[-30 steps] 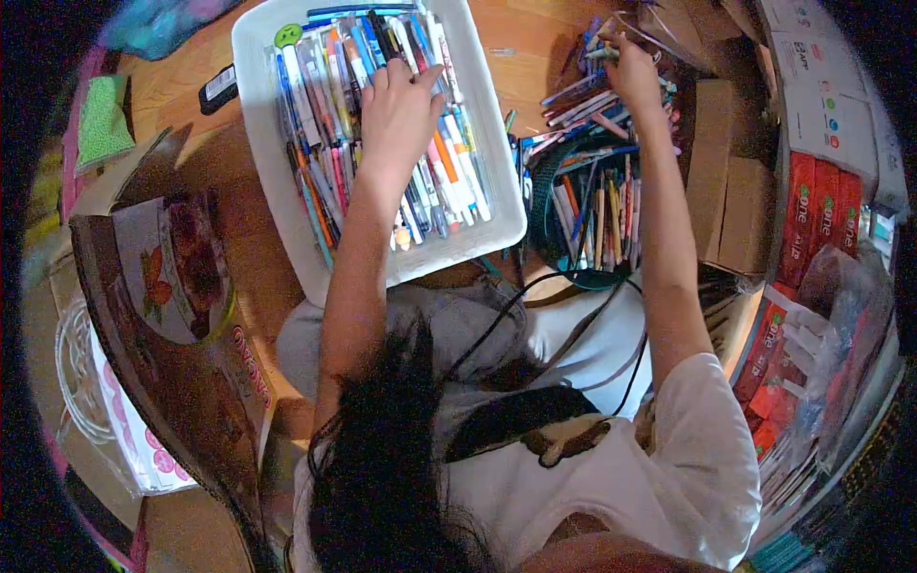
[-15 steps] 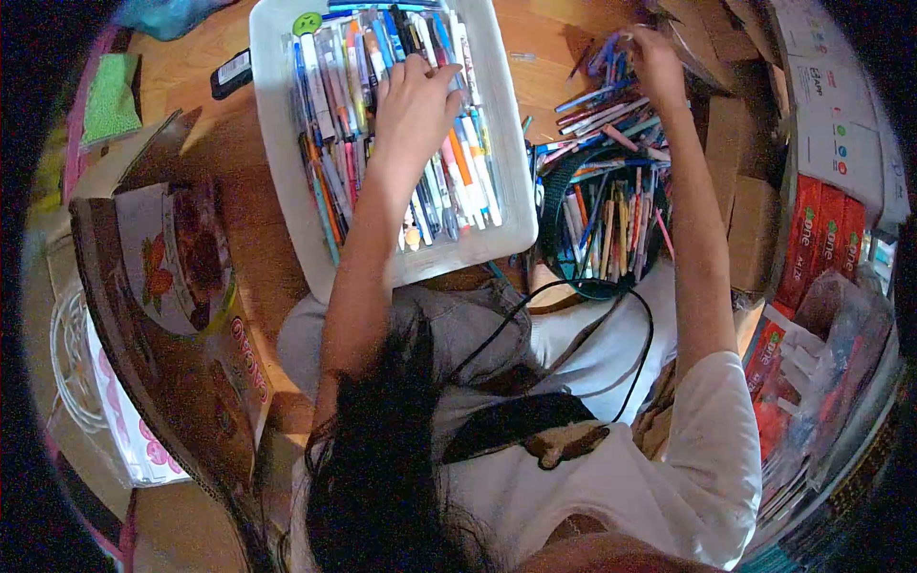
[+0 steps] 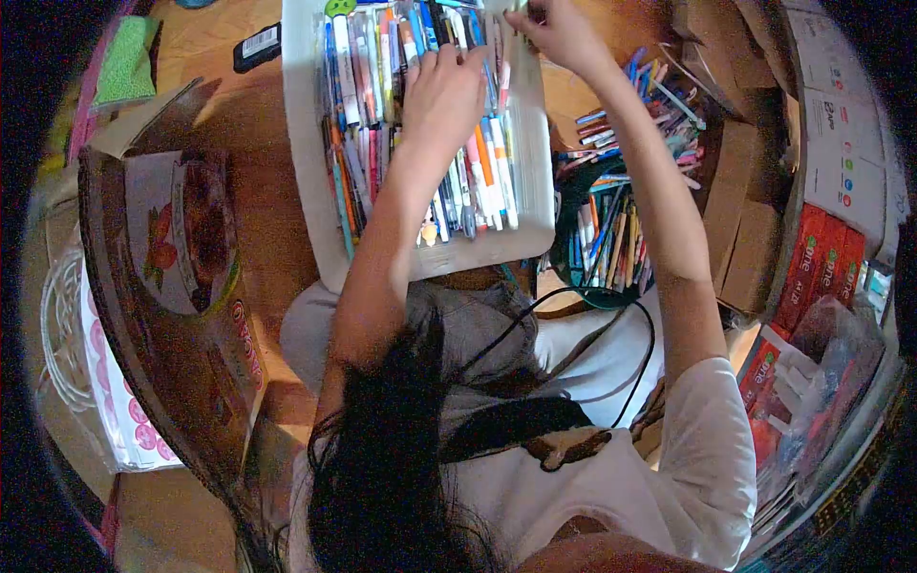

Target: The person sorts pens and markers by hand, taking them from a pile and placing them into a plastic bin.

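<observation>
A white plastic tray [image 3: 304,205] full of pens and markers [image 3: 368,158] in rows stands before me. My left hand [image 3: 445,95] rests on the upper rows, palm down, its fingers apart and touching pens. Over the tray's upper right edge is my right hand [image 3: 564,36], its fingers curled together at the tips. Whatever may be between them is too small to make out. Right of the tray, a dark green basket [image 3: 564,229] holds more pens [image 3: 616,239], and a loose heap of pens [image 3: 669,110] lies beyond it.
Cardboard flaps [image 3: 731,201] stand to the right, with red paper packs [image 3: 817,258] behind them. An open cardboard box [image 3: 143,353] is on my left. A black labelled object [image 3: 258,48] and a green bag [image 3: 127,62] lie at upper left. A black cord [image 3: 651,344] loops over my lap.
My right hand has moved left from the loose pen heap to the tray's upper right edge. My left hand stays on the pens. The view has shifted slightly.
</observation>
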### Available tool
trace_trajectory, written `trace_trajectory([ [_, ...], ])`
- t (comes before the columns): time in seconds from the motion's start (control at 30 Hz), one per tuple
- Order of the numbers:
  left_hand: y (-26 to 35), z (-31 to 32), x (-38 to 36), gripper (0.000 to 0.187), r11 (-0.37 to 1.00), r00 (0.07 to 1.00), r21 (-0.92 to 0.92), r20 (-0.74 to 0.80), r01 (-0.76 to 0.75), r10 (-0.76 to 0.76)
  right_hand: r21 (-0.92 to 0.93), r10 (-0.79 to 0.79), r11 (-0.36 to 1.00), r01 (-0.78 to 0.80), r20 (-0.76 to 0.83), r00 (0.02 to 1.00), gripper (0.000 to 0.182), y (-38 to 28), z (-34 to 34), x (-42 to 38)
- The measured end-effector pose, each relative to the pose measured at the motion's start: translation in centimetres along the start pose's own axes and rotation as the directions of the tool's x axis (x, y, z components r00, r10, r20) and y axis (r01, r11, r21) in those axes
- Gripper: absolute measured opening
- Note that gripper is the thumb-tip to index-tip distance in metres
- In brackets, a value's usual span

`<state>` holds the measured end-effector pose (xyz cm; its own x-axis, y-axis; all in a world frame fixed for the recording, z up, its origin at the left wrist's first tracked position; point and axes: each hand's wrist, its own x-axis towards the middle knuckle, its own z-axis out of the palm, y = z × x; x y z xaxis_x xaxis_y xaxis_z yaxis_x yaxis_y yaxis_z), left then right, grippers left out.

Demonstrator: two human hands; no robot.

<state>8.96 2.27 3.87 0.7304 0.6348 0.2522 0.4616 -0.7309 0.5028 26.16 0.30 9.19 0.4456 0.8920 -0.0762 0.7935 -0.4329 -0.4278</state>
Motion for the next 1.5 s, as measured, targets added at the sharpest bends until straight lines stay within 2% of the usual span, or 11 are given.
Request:
trace_trajectory([
  [0.1, 0.1, 0.0, -0.2, 0.029, 0.999, 0.999, -0.008, 0.011, -0.032, 0.033, 0.041, -0.056, 0.997, 0.058, -0.034, 0.998, 0.03, 0.4, 1.8, 0.6],
  [0.3, 0.3, 1.0, -0.5, 0.03, 0.997, 0.995, 0.066, 0.086, -0.048, 0.042, -0.013, 0.124, 0.992, -0.124, 0.063, 0.99, 0.03, -1.0, 0.3, 1.0],
  [0.5, 0.5, 0.7, -0.4, 0.03, 0.995, 0.995, 0.079, 0.09, -0.055, 0.048, -0.194, -0.129, 0.973, 0.125, -0.008, 0.992, 0.028, 0.2, 2.9, 1.2],
  [0.63, 0.4, 0.8, -0.2, 0.03, 0.995, 0.996, 0.079, 0.076, -0.061, 0.055, -0.273, -0.028, 0.962, 0.018, -0.032, 0.999, 0.026, -0.5, 2.2, -0.5],
  [0.73, 0.9, 0.5, -0.2, 0.029, 0.997, 0.996, 0.036, 0.05, -0.074, 0.072, -0.163, -0.208, 0.968, 0.189, -0.112, 0.972, 0.027, 1.0, 0.2, -4.4],
  [0.9, 0.8, 0.8, -0.2, 0.031, 0.982, 0.985, 0.104, 0.091, -0.156, 0.147, -0.005, 0.021, 1.0, -0.022, -0.114, 0.993, 0.031, 4.9, -4.1, -16.8],
  [0.97, 1.3, 0.4, 0.0, 0.03, 0.975, 0.982, 0.115, 0.052, -0.189, 0.184, 0.14, 0.343, 0.932, -0.334, -0.041, 0.939, 0.028, 6.0, -6.1, -21.8],
  [1.03, 1.8, 0.2, 0.1, 0.03, 0.962, 0.973, 0.151, 0.032, -0.229, 0.227, 0.274, 0.511, 0.834, -0.478, -0.062, 0.857, 0.029, 10.2, -5.5, -26.8],
  [1.17, 4.2, -0.2, -0.9, 0.025, 0.943, 0.95, 0.13, -0.014, -0.307, 0.312, 0.253, 0.489, 0.866, -0.432, -0.246, 0.837, 0.035, 12.5, -2.7, -33.1],
  [1.37, 11.9, 1.4, -7.5, 0.017, 0.849, 0.872, -0.221, -0.013, -0.48, 0.49, 0.333, 0.496, 0.841, -0.426, -0.159, 0.854, 0.03, 12.4, 0.0, -34.8],
  [1.5, 16.0, 5.5, -9.8, 0.022, 0.765, 0.721, -0.022, 0.316, -0.644, 0.617, 0.338, 0.456, 0.862, -0.378, -0.192, 0.869, 0.026, 14.4, 2.2, -35.1],
])
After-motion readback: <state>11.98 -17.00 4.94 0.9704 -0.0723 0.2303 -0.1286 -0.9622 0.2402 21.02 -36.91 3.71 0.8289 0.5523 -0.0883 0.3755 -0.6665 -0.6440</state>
